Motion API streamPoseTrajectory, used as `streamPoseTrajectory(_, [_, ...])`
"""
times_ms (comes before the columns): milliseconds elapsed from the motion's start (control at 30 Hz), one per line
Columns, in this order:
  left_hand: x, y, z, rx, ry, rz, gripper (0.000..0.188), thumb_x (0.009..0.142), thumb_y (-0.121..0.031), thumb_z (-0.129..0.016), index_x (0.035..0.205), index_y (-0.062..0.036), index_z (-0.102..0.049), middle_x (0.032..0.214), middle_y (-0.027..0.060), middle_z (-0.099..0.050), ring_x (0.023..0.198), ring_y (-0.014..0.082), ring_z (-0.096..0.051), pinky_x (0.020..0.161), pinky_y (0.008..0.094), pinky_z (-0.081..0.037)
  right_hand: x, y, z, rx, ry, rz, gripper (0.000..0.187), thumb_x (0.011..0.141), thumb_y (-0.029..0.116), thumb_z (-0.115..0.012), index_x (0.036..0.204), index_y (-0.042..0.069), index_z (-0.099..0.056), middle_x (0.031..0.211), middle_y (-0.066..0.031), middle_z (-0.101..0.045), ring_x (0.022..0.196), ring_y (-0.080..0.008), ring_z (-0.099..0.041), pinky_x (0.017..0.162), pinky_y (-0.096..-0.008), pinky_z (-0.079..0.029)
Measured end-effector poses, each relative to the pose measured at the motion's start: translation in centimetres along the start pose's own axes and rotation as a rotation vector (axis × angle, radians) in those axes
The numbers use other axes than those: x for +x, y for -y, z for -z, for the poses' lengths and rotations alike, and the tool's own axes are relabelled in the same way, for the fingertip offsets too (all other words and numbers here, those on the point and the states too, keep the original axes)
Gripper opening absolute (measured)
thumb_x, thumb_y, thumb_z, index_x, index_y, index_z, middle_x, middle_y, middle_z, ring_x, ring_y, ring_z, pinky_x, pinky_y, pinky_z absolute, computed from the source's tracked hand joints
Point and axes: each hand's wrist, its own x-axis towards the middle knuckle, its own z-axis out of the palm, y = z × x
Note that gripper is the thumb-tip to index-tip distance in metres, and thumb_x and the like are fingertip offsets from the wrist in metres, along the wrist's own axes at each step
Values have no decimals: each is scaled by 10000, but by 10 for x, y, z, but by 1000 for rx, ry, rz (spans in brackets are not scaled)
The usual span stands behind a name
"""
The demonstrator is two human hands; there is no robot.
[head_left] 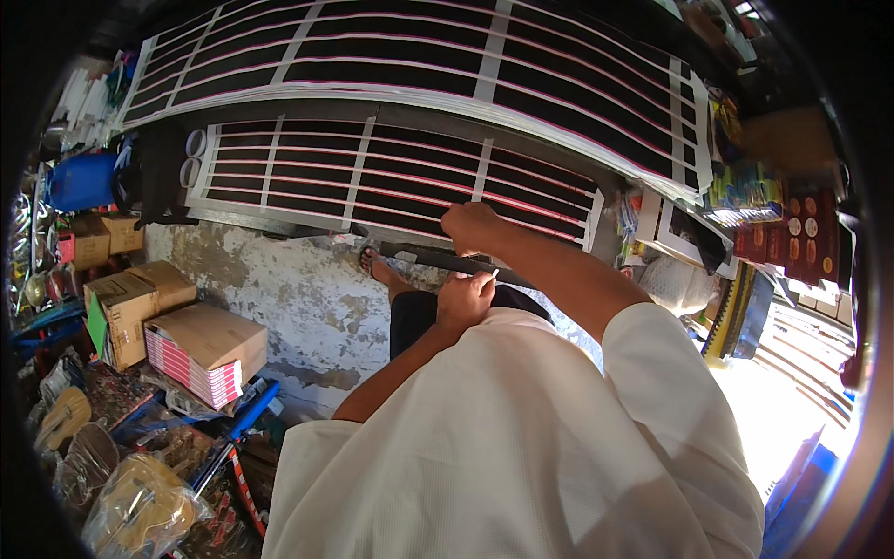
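My right hand (473, 226) is closed over the near edge of a long sheet printed with black strips (312, 182), divided by white and pink lines. Whatever its fingers may hold is hidden. Lower and nearer my body, my left hand (464, 303) is closed, with a small white piece (494, 273) poking out by the thumb. What this piece belongs to is too small to tell. The sheet lies on a dark bench top. Behind it, on a higher level, lies a thick stack of similar black-striped sheets (400, 56).
Two white tape rolls (192, 158) stand at the sheet's left end. Cardboard boxes (200, 340) and plastic-wrapped goods (140, 508) crowd the left. A blue container (82, 182) is farther back. Packaged goods (745, 196) fill the right side. A peeling wall (270, 298) runs below the bench.
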Motion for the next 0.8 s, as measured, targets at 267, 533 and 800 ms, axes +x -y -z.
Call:
streamPoseTrajectory(267, [-19, 29, 81, -753, 83, 621, 314, 1113, -194, -745, 1368, -15, -710, 783, 25, -712, 621, 82, -648, 543, 288, -515, -64, -26, -28, 291, -241, -156, 210, 846, 87, -829, 1053, 52, -822, 1014, -180, -813, 978, -342, -823, 832, -453, -671])
streamPoseTrajectory(533, [-48, -7, 159, -985, 168, 225, 958, 1149, -82, -643, 1835, -142, 22, 1260, 148, -721, 1146, 198, -695, 1050, 373, -545, -129, 10, -31, 1249, -290, 25, 642, 961, 307, -933, 1470, 51, -636, 1378, -119, -733, 1241, -233, -729, 1043, -375, -592])
streamPoseTrajectory(800, [-25, -58, 185, -960, 195, 188, 1023, 1137, -11, -610, 1817, -151, 142, 1398, 167, -679, 1261, 273, -706, 1179, 432, -484, -150, 55, 30, 1168, -374, 60, 960, 894, 498, -954, 1627, 16, -563, 1514, -236, -699, 1357, -364, -709, 1190, -470, -544])
